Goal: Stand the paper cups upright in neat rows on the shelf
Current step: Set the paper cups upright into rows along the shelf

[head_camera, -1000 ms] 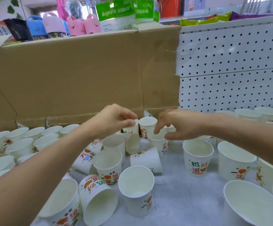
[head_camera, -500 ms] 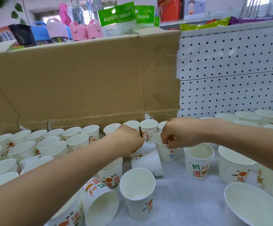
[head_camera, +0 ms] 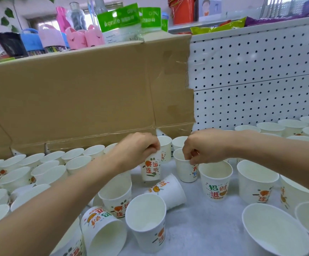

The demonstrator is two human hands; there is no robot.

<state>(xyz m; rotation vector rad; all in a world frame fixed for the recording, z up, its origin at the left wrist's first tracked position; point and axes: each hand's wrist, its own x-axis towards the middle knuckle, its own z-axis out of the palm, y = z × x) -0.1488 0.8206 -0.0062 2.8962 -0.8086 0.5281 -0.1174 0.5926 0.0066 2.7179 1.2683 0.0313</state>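
White paper cups with orange and green print cover the grey shelf point(head_camera: 201, 224). My left hand point(head_camera: 137, 148) pinches the rim of one upright cup point(head_camera: 151, 169), held just above the shelf near the middle. My right hand point(head_camera: 205, 146) grips the rim of another upright cup point(head_camera: 184, 169) beside it. Neat rows of upright cups point(head_camera: 44, 163) stand at the left, and more upright cups point(head_camera: 279, 127) line the back right. Two cups lie on their sides: one point(head_camera: 168, 191) under my hands, one point(head_camera: 102, 230) near the front.
A brown cardboard sheet point(head_camera: 87, 93) stands along the back of the shelf, with a white pegboard panel point(head_camera: 257, 78) to its right. Loose upright cups point(head_camera: 146, 222) stand in the front middle. Larger white bowls point(head_camera: 273, 231) crowd the front right corner.
Both hands have taken hold of cups by their rims. The left hand has brought a printed cup upright in the middle. Several more cups now stand in the back row.
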